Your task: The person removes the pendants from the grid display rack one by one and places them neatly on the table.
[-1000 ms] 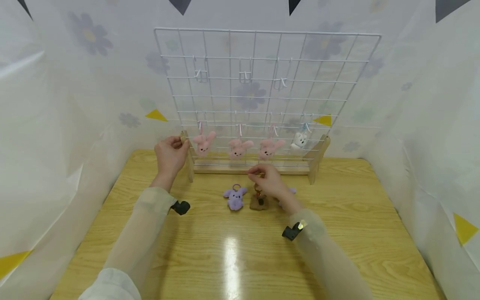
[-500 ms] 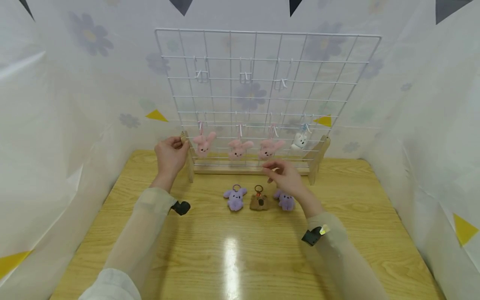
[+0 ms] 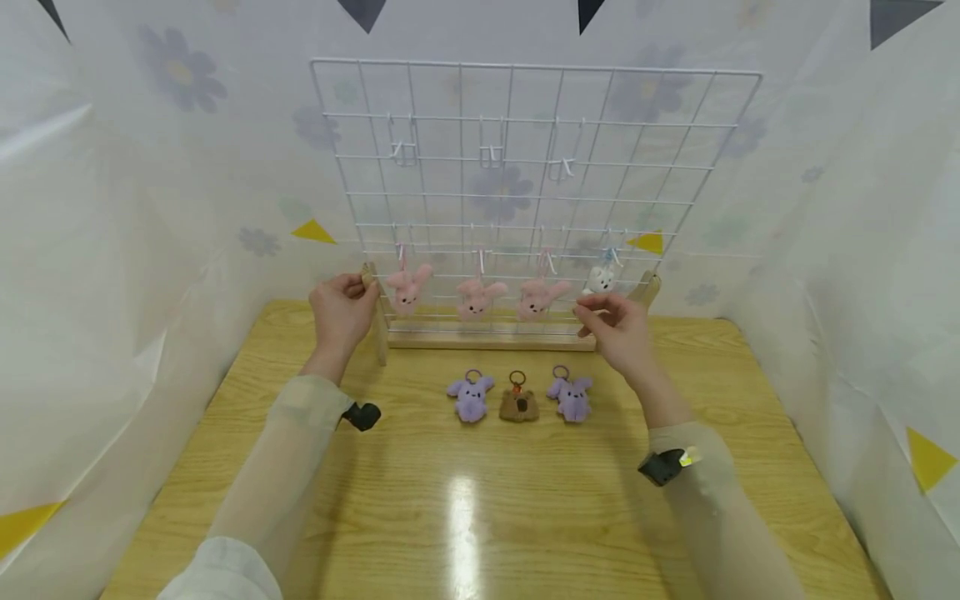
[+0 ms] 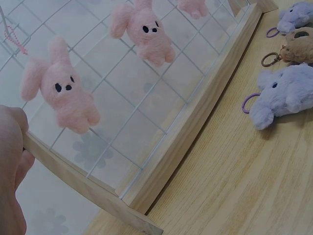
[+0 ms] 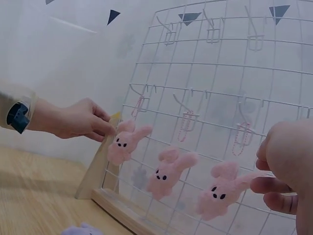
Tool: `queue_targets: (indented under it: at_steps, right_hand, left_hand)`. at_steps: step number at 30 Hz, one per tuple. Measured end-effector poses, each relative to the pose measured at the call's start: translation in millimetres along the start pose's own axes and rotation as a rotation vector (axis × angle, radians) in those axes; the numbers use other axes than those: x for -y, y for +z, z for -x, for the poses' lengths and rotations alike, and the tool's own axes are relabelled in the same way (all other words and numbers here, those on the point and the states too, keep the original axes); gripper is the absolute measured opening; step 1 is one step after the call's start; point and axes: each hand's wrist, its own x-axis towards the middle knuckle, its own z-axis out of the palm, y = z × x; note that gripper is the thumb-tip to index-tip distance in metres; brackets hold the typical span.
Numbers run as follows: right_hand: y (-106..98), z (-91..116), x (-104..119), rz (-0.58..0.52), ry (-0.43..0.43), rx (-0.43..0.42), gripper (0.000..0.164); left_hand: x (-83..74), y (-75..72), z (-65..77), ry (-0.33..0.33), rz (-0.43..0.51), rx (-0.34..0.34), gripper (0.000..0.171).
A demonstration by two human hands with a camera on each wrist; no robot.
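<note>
My left hand (image 3: 343, 312) pinches the top of the left wooden upright (image 4: 78, 178) of a white wire grid rack (image 3: 495, 158). My right hand (image 3: 621, 329), fingers loosely bent and with nothing seen in them, is in front of the rack's right end, just below a white plush charm (image 3: 600, 281) that it partly covers. Left of that charm, three pink rabbit plush charms hang by bead chains: the left one (image 3: 407, 292), the middle one (image 3: 476, 298) and the right one (image 3: 536, 297). Whether my right fingertips touch anything is unclear.
On the table (image 3: 390, 500), before the rack, lie a purple plush keychain (image 3: 471, 400), a brown bear keychain (image 3: 518, 407) and a second purple keychain (image 3: 572, 400). Bare hooks (image 3: 491, 152) sit on the upper grid. Patterned sheeting (image 3: 180, 167) surrounds the table.
My right hand has moved right and slightly up, from above the brown keychain to the rack's right end, uncovering the keychains. My left hand has stayed at the upright.
</note>
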Motion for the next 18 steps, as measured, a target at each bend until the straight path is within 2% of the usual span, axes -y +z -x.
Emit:
queue_targets:
  at_steps: [5, 13, 18]
  right_hand:
    - [-12, -4, 6, 0.008, -0.007, -0.097, 0.023]
    - [-25, -12, 10, 0.004, 0.046, -0.208, 0.02]
    - [-29, -16, 8, -0.002, 0.066, -0.246, 0.016]
  left_hand:
    - [-0.1, -0.5, 0.7, -0.006, 0.002, 0.0, 0.023]
    - [1.6, -0.1, 0.5, 0.003, -0.005, 0.002, 0.024]
    - [1.7, 0.2, 0.9, 0.01, 0.013, 0.0, 0.024]
